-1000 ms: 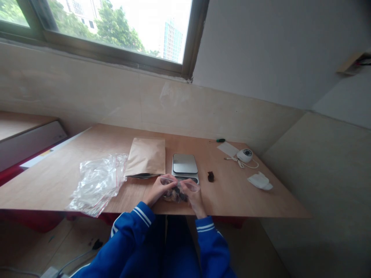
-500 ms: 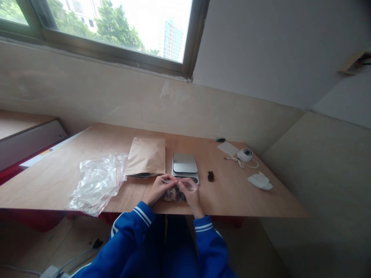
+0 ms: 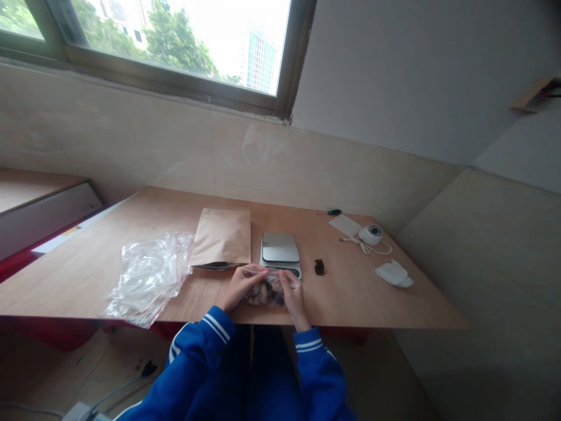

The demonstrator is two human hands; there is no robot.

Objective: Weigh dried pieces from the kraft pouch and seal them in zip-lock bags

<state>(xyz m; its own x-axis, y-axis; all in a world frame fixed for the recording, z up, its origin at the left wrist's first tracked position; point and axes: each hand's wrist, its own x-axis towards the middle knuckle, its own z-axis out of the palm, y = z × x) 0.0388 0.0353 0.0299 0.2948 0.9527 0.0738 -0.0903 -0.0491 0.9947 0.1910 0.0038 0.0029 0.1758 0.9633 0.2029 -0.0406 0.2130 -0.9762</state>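
Both my hands hold a small clear zip bag with dark brown pieces inside, at the near edge of the wooden table. My left hand grips the bag's left side. My right hand pinches its top edge on the right. Just behind the bag sits a small scale with a steel top. A single dark piece lies on the table to the right of the scale.
A brown paper pouch lies left of the scale, and a heap of clear zip bags further left. At the back right are a white round device with a cord, a paper slip, a green tool and a crumpled tissue.
My right hand moved left to the middle of the bag's top edge, then back toward the right. The bag's mouth, open a second ago, now looks pressed flatter.
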